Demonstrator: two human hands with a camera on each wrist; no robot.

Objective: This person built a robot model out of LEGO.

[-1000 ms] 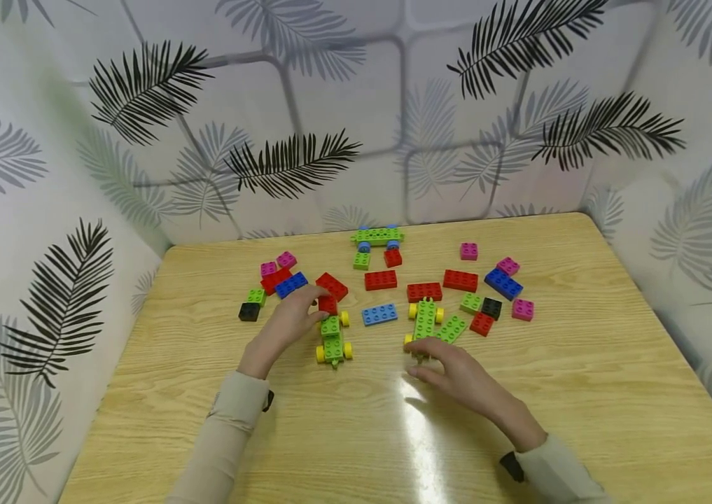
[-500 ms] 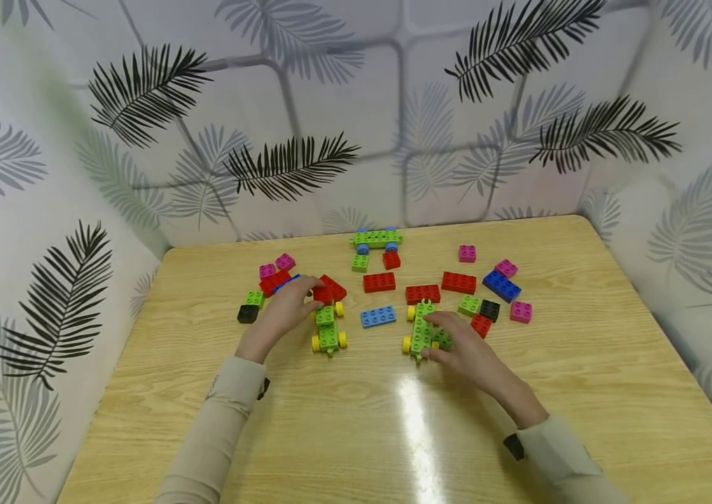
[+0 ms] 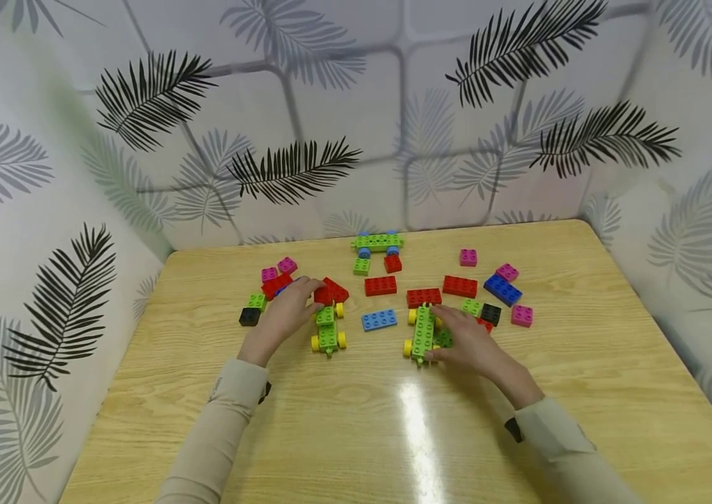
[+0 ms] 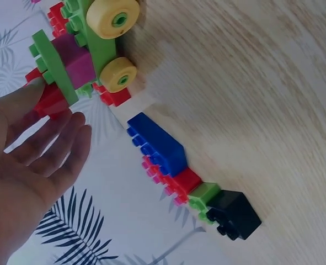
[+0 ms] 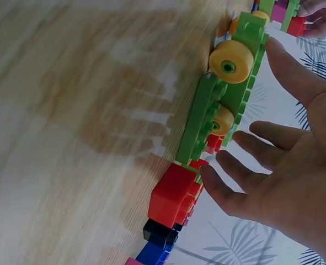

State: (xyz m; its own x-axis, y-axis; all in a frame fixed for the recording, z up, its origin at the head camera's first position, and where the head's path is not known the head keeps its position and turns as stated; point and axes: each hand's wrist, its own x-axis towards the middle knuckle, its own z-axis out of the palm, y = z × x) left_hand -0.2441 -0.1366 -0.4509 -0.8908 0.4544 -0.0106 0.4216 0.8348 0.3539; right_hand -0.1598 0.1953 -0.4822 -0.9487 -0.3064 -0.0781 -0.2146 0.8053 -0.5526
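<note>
Altogether three wheeled green cars: left hand (image 3: pixel 286 308) pinches a red brick (image 3: pixel 323 295), right hand (image 3: pixel 465 339) spread beside one car (image 3: pixel 423 333).

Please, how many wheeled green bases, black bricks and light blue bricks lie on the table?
Wheeled green bases: 3
Black bricks: 2
Light blue bricks: 1
Total: 6

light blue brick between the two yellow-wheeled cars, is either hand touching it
Apart. The head view shows bare table on both sides of the light blue brick, away from the left hand and right hand.
</note>
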